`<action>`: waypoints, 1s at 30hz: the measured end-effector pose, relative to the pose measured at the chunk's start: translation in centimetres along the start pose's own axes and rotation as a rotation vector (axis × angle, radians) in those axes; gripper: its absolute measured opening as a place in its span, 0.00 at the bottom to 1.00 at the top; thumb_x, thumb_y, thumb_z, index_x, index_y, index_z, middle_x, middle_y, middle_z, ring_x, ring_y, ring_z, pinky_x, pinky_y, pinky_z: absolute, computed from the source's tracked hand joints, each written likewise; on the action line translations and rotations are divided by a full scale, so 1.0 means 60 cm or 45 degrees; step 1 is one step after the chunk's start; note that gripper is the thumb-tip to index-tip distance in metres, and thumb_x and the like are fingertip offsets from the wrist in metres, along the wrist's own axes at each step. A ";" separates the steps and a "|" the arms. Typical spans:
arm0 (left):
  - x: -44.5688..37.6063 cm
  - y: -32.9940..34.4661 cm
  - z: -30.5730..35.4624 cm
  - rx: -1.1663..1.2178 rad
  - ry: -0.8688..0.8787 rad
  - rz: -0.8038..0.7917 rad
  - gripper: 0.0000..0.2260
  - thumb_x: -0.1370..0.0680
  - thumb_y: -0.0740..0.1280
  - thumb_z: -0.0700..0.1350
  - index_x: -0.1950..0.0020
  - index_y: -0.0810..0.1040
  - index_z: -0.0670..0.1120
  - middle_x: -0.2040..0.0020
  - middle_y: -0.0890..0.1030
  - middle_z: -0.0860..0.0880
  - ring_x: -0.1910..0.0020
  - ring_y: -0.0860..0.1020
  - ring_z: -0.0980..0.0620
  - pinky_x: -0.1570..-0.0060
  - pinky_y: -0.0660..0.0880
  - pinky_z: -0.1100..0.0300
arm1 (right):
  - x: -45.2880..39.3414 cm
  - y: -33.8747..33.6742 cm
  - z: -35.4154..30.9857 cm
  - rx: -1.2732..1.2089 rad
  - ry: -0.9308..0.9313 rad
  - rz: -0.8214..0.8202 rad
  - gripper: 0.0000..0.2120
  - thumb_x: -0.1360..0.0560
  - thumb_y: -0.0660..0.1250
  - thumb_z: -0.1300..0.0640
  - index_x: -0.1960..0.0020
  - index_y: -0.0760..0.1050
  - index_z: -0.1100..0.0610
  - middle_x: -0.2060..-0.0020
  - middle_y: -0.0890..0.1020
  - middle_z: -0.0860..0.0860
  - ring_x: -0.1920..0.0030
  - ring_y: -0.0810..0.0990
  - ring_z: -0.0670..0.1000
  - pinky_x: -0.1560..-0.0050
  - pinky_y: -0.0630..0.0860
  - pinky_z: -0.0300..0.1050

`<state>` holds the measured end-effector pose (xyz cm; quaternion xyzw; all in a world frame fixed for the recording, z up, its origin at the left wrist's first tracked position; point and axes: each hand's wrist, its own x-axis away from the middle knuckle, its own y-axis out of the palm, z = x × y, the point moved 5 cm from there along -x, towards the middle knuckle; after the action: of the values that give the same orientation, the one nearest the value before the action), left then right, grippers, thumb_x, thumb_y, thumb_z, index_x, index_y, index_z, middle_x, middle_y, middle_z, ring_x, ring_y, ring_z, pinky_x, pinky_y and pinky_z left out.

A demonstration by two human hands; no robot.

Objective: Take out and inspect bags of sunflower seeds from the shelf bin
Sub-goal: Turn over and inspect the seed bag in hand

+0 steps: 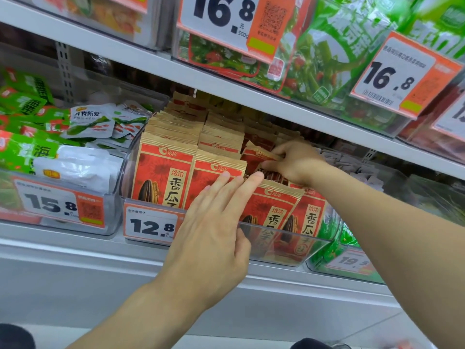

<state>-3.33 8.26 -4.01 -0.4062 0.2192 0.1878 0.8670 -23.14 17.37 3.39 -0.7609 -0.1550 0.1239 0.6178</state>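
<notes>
Bright, even store light, apparently from overhead. Deep shadow under upper shelf [226,84] at 12 o'clock. Soft glare on clear bin [289,250] front. Wide-angle bowing at edges. Blur on green packets [427,16] at 2 o'clock; centre sharp.

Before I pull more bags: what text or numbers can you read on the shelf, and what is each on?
"12.8": price tag on the clear seed bin.
"洽洽 香瓜子": red seed bags.
"15.8": tag on the bin to the left.
"16.8": two upper-shelf tags and.
"19.": cut-off tag, lower right.
Small print and QR codes: too blurred to read.
</notes>
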 end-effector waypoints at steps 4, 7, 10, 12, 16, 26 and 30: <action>-0.002 0.001 0.000 0.002 0.001 0.006 0.37 0.24 0.62 0.42 0.20 0.51 0.62 0.21 0.62 0.59 0.20 0.50 0.60 0.21 0.52 0.55 | -0.011 0.013 0.000 -0.022 0.000 0.040 0.21 0.22 0.70 0.44 0.32 0.78 0.50 0.32 0.79 0.50 0.34 0.77 0.54 0.36 0.72 0.45; -0.001 0.000 0.000 0.000 -0.006 0.015 0.37 0.25 0.61 0.43 0.20 0.51 0.62 0.22 0.63 0.58 0.20 0.50 0.60 0.22 0.49 0.59 | -0.008 0.017 0.009 -0.101 -0.006 0.026 0.24 0.24 0.69 0.35 0.36 0.81 0.49 0.34 0.79 0.45 0.35 0.77 0.52 0.36 0.72 0.47; -0.002 0.002 0.002 -0.002 -0.012 0.017 0.37 0.25 0.61 0.43 0.20 0.51 0.62 0.22 0.63 0.58 0.20 0.51 0.58 0.22 0.50 0.57 | -0.004 0.016 0.022 -0.432 0.067 0.090 0.28 0.22 0.57 0.29 0.47 0.83 0.49 0.49 0.79 0.43 0.47 0.77 0.49 0.43 0.69 0.47; -0.002 0.003 0.002 -0.005 -0.013 0.022 0.37 0.25 0.62 0.42 0.20 0.52 0.62 0.22 0.63 0.57 0.19 0.52 0.57 0.22 0.51 0.56 | -0.010 0.012 0.024 -0.465 0.086 0.133 0.23 0.18 0.56 0.35 0.47 0.83 0.49 0.54 0.79 0.43 0.50 0.78 0.49 0.44 0.69 0.46; -0.002 0.004 0.002 -0.003 -0.017 0.029 0.37 0.25 0.62 0.42 0.20 0.52 0.61 0.22 0.64 0.57 0.19 0.52 0.57 0.23 0.50 0.57 | -0.024 0.004 0.021 -0.432 -0.004 0.279 0.09 0.25 0.75 0.52 0.48 0.76 0.48 0.51 0.83 0.48 0.45 0.82 0.50 0.41 0.76 0.43; -0.002 0.004 0.003 0.002 -0.013 0.046 0.39 0.24 0.66 0.40 0.20 0.51 0.61 0.22 0.63 0.57 0.20 0.52 0.57 0.24 0.50 0.57 | -0.033 0.002 0.025 -0.435 -0.115 0.437 0.17 0.29 0.79 0.53 0.45 0.76 0.48 0.50 0.80 0.47 0.48 0.79 0.48 0.51 0.73 0.37; -0.002 0.004 0.003 0.008 -0.008 0.044 0.38 0.24 0.64 0.41 0.20 0.51 0.61 0.22 0.63 0.56 0.20 0.52 0.57 0.23 0.51 0.56 | -0.031 0.002 0.025 -0.448 -0.130 0.470 0.09 0.27 0.78 0.53 0.56 0.78 0.48 0.52 0.81 0.45 0.52 0.80 0.48 0.50 0.75 0.42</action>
<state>-3.49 8.55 -4.00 -0.3991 0.2240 0.2035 0.8655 -25.41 18.00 2.95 -0.8647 -0.0637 0.2441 0.4343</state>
